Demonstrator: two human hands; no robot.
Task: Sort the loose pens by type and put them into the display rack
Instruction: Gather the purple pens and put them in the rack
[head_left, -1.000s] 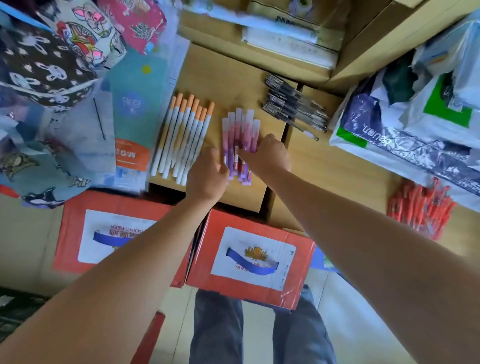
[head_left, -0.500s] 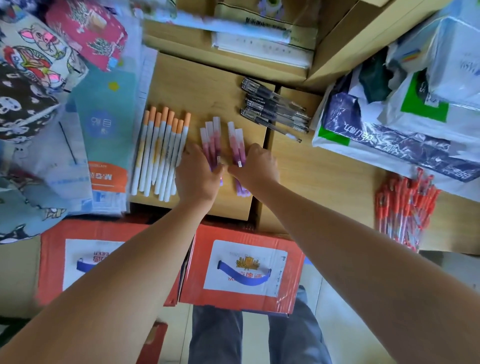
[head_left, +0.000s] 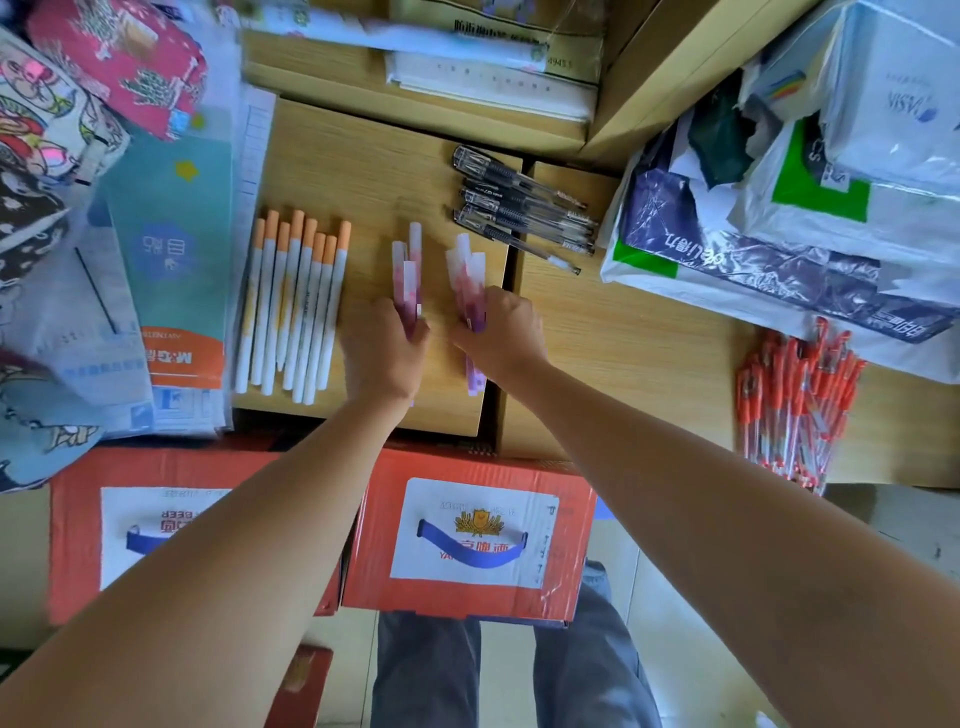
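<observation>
Split since 1 s ago: pink pens (head_left: 408, 273), two bunches mid-frame; L hand (head_left: 382, 356) grips one, R hand (head_left: 501, 335) other.

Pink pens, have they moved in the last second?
Yes. The one bunch of pink pens is split: left hand holds some nearer the orange-capped pens, right hand the rest.

You can read "BEER", upside down, on the white label of the left red carton (head_left: 156, 525). The teal folder (head_left: 171, 208) shows "M&G", also upside down, on its orange band. The flat packet (head_left: 493, 47) at the top carries "4945".
</observation>
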